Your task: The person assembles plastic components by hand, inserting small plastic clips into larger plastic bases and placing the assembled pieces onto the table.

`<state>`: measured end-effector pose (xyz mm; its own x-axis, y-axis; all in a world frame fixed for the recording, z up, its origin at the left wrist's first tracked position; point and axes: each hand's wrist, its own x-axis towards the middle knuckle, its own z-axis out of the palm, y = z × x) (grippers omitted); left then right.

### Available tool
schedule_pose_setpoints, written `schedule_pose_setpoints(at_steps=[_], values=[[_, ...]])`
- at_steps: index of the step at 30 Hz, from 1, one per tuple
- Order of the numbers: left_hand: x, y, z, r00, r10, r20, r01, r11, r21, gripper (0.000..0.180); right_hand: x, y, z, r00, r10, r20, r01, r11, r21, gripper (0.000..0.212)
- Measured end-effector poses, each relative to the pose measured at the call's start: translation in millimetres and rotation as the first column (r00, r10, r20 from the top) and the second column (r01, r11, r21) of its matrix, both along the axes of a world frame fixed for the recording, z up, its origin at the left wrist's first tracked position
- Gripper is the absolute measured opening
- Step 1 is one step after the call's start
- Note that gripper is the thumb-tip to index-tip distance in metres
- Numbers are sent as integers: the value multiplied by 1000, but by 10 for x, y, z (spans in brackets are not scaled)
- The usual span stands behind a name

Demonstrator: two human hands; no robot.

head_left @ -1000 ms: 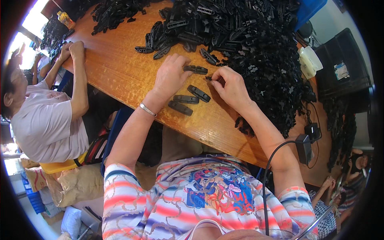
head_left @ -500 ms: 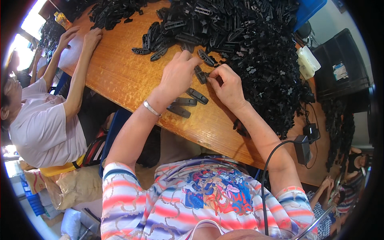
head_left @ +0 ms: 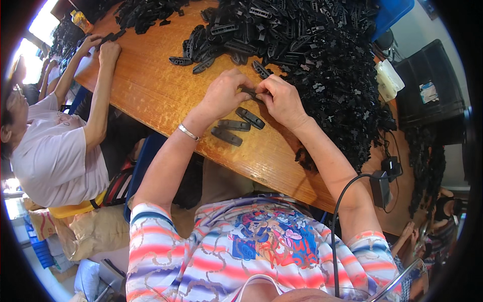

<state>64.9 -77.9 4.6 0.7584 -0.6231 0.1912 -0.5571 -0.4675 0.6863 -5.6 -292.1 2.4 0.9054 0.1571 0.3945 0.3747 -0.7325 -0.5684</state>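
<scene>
Between my two hands, just above the wooden table (head_left: 166, 100), is an elongated black plastic part (head_left: 249, 92), mostly covered by fingers. My left hand (head_left: 225, 94) grips its left side with thumb and fingers closed. From the other side my right hand (head_left: 283, 102) pinches at its right end; whether a smaller piece is also in those fingers is hidden. Closer to me lie three similar dark parts: one finished-looking bar (head_left: 250, 118) slants at the right, another (head_left: 234, 125) lies beside it, and a third (head_left: 226, 136) is nearest the edge.
Beyond my hands spreads a heap of long black parts (head_left: 241, 30); small black pieces (head_left: 332, 105) are piled to the right. A white container (head_left: 388, 80) and a black adapter with cable (head_left: 381, 187) are at the right. A co-worker's arms (head_left: 100, 95) rest at the table's left.
My hands have drawn together, the right moving left and up over the part, which is now more covered. The co-worker's hands at the left have shifted, with dark parts showing by them.
</scene>
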Motion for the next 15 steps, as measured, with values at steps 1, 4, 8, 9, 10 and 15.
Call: schedule_pose_setpoints(at_steps=[1, 4, 8, 9, 10, 15], values=[[-9, 2, 14, 1000, 0, -1, 0, 1000, -2, 24, -10, -34, 13, 1000, 0, -1, 0, 1000, -2, 15], [-22, 15, 24, 998, -12, -57, 13, 1000, 23, 25, -32, -120, 56, 996, 30, -86, -34, 998, -50, 13], [-8, -19, 16, 984, 10, -180, -18, 999, -44, 21, 60, -156, 180, 912, 25, -409, 28, 992, 123, 16], [-9, -48, 34, 959, 79, -272, -93, 995, -41, 20, 108, -156, 229, 796, -3, -605, 148, 970, 191, 22], [4, -59, 47, 959, 75, -274, -89, 995, -38, 20, 147, -136, 287, 795, -6, -607, 153, 969, 192, 22], [44, -120, 85, 992, 24, -127, -13, 997, 82, 20, 279, -125, 366, 777, -183, -602, 88, 979, -184, 39]])
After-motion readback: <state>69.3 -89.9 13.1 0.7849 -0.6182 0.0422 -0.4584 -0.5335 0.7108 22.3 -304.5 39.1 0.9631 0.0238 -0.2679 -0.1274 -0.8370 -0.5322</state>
